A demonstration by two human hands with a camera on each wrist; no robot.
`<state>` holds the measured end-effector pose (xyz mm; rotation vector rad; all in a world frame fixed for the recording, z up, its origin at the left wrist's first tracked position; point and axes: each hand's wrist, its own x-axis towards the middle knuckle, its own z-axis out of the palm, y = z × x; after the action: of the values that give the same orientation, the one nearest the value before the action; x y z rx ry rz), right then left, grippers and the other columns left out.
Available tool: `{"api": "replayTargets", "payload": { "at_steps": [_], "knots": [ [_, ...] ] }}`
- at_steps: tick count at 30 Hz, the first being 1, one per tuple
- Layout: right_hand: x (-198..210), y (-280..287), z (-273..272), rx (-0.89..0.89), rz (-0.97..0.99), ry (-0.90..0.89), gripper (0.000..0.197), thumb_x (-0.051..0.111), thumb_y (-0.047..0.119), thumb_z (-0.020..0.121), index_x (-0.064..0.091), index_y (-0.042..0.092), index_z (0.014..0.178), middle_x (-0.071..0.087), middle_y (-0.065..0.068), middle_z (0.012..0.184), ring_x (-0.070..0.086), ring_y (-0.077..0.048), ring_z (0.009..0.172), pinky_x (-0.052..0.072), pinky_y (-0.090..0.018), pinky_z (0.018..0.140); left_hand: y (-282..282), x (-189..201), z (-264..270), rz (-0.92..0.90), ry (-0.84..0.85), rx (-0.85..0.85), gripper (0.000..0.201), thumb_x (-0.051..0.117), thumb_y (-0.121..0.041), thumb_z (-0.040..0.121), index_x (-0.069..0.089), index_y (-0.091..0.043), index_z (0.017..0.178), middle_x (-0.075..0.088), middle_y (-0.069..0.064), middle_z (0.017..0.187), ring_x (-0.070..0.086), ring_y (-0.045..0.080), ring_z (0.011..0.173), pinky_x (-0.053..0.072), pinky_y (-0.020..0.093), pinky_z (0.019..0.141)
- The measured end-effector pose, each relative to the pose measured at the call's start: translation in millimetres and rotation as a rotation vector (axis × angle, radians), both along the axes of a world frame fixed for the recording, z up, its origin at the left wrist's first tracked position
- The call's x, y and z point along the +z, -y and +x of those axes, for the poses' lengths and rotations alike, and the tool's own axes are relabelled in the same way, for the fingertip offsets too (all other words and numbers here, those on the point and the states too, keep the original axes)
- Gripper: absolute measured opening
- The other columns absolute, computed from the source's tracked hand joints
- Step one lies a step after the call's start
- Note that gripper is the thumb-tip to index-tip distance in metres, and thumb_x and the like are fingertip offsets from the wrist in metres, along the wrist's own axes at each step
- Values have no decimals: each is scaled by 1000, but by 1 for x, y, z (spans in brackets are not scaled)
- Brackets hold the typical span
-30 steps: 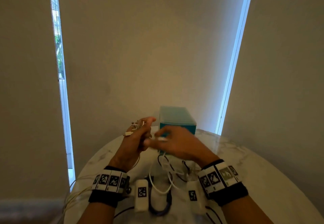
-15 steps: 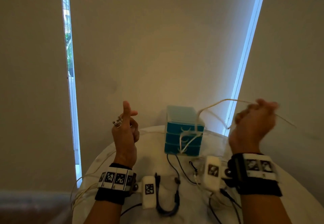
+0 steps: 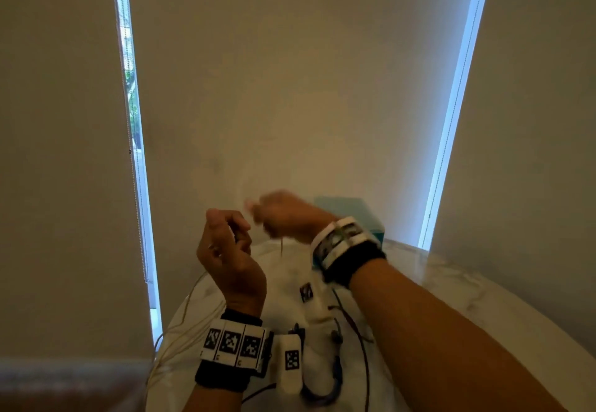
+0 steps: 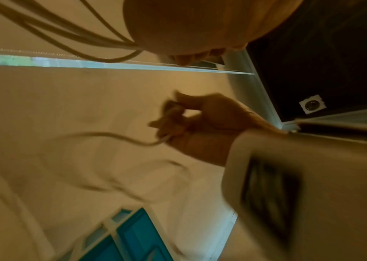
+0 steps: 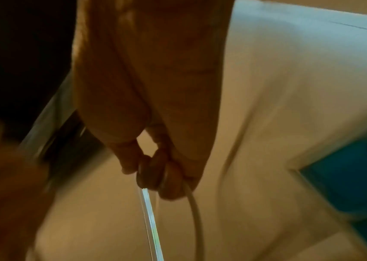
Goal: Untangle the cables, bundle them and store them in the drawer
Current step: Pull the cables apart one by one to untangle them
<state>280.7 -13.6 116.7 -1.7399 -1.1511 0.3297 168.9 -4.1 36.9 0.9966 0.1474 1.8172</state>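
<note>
My left hand (image 3: 237, 231) is raised above the table with its fingers curled round loops of the white cable (image 4: 55, 31), which run into the palm. My right hand (image 3: 261, 208), blurred with motion, sits just right of it and pinches a strand of the same cable (image 5: 194, 208) between thumb and fingers (image 5: 166, 178). In the left wrist view the right hand (image 4: 178, 120) shows the strand (image 4: 110, 136) trailing off to the left. The teal drawer unit (image 3: 342, 206) stands at the back of the table, partly hidden behind my right wrist.
Black cables (image 3: 364, 347) lie tangled on the white marble table (image 3: 483, 298) between my forearms. Thin pale cables (image 3: 183, 324) hang over the table's left edge. A wall with blinds and two bright window strips stands close behind the table.
My right hand has swung from far out on the right back to the left hand, carrying the white cable. The left hand's raised finger has curled in.
</note>
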Motion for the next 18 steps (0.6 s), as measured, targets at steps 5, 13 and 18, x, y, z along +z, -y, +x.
{"api": "replayTargets", "payload": {
  "at_steps": [5,13,18],
  "knots": [
    [-29,1,-2,177,-23,55,37,46,37,114,68,8,121,63,-1,92,58,-13,82,49,-30,79,-6,0,-1,-12,16,25,60,31,-54,107,54,-6,79,47,9,70,35,18,54,26,27,49],
    [-31,42,27,-148,154,280,47,42,59,110,80,31,104,68,7,95,65,-5,86,47,-31,84,-12,-10,11,-119,-208,-152,71,29,-71,106,67,-14,88,38,6,67,33,16,57,26,33,54],
    [-54,76,28,-250,556,-259,30,48,37,113,73,21,114,79,0,95,74,-14,91,60,-36,92,-17,-15,19,-177,-413,-223,82,33,-94,87,68,-21,98,48,-1,74,44,15,67,37,40,71]
  ]
}}
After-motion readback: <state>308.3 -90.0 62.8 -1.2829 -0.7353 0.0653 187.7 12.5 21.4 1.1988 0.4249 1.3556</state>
